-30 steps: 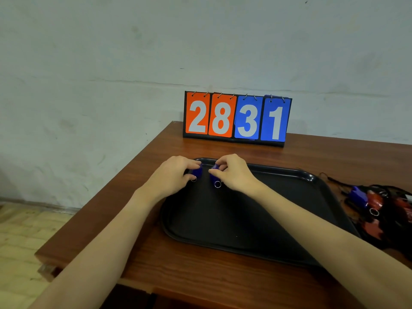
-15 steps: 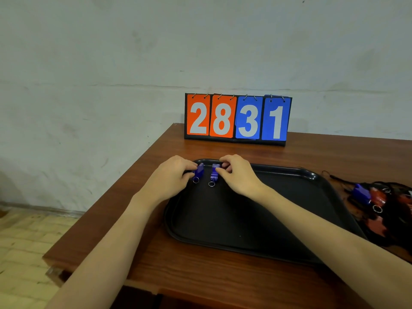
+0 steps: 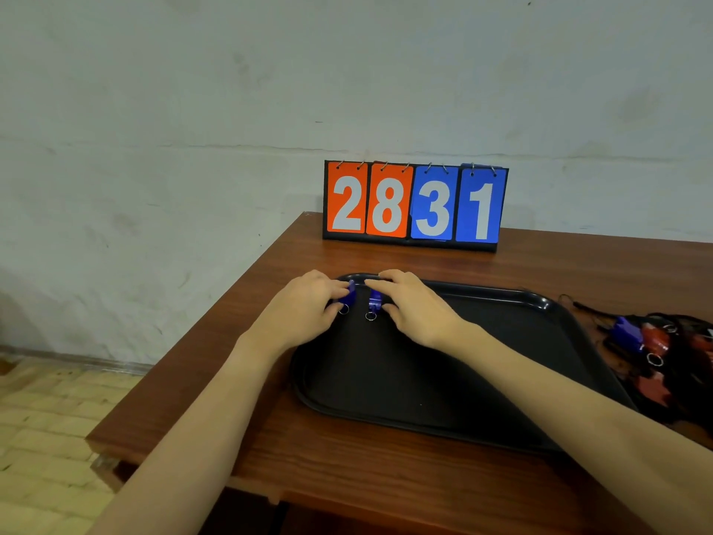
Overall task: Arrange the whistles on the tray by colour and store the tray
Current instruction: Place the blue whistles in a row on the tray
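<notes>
Two small blue plastic whistles sit at the far left corner of the black rectangular plastic tray [image 3: 443, 380], side by side and slightly apart. The left blue whistle [image 3: 347, 297] and the right blue whistle [image 3: 373, 299] each lie with the long axis running away from the person, the metal key ring [image 3: 370, 316] on the near end and the far end toward the tray's rim.

The left hand [image 3: 304, 307] lies palm down over the tray's left edge, its fingers curled and pinching the left whistle between thumb and fingertips. The right hand [image 3: 413, 307] lies palm down inside the tray, with a forefinger reaching over the top of the right whistle and the thumb against its near side, pinching it. Both forearms stretch in from the near edge of the brown wooden surface [image 3: 270, 438].

One tray lies on that surface. To its right, on the surface, sits one tangled pile of blue and red whistles with black cords [image 3: 656, 341]; how many it holds cannot be counted. One flip scoreboard [image 3: 414, 206] stands upright at the back against the pale wall [image 3: 193, 110], with two orange cards reading 28 and two blue cards reading 31.
</notes>
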`<state>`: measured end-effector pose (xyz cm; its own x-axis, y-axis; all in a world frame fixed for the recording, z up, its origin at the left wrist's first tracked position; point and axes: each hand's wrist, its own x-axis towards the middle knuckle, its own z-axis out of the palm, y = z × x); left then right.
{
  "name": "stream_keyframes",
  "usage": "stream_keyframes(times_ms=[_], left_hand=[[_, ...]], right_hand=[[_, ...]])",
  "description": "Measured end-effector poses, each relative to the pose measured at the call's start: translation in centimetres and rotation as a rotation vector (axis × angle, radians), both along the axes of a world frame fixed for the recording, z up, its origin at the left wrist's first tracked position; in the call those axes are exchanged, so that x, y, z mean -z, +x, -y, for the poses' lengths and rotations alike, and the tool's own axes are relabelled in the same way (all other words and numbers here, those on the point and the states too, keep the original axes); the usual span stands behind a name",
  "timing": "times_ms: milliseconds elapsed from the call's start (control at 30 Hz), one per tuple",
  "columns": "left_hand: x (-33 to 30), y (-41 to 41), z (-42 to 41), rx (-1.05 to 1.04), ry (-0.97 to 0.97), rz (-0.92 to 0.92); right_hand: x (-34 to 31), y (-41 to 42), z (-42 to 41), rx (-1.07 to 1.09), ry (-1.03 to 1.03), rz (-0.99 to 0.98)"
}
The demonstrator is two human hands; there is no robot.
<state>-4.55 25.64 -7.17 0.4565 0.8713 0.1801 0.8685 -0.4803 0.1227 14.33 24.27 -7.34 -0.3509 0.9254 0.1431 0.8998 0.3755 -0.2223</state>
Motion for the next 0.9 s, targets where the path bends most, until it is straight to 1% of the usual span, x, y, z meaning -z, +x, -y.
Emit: stream_keyframes(times_ms=[100, 267, 367, 500, 667, 800, 900], left_hand=[[0.0, -0.1, -0.1, -0.013, 0.001, -0.011], [-0.1, -0.1, -0.2, -0.012, 0.004, -0.024], [-0.2, 0.0, -0.1, -0.008, 0.005, -0.021], [-0.2, 0.1, 0.0, -0.012, -0.004, -0.017], [-0.4, 0.2, 0.2, -0.026, 0.000, 0.017], [-0.2, -0.1, 0.2, -0.039, -0.047, 0.015], [0.0, -0.1, 0.2, -0.034, -0.073, 0.002]], right_hand=[[-0.3, 0.0, -0.7, -0.023, -0.015, -0.047], [-0.2, 0.2, -0.9, 0.014, 0.009, -0.152], [0.0, 0.6, -0.7, 0.029, 0.022, -0.072], [-0.4, 1.6, -0.2, 0.003, -0.020, 0.024], [-1.0, 2.0, 0.7, -0.018, -0.009, 0.015], [-0.9, 1.2, 1.3, -0.103, -0.022, 0.116], [-0.9, 0.6, 1.5, -0.149, -0.036, 0.107]])
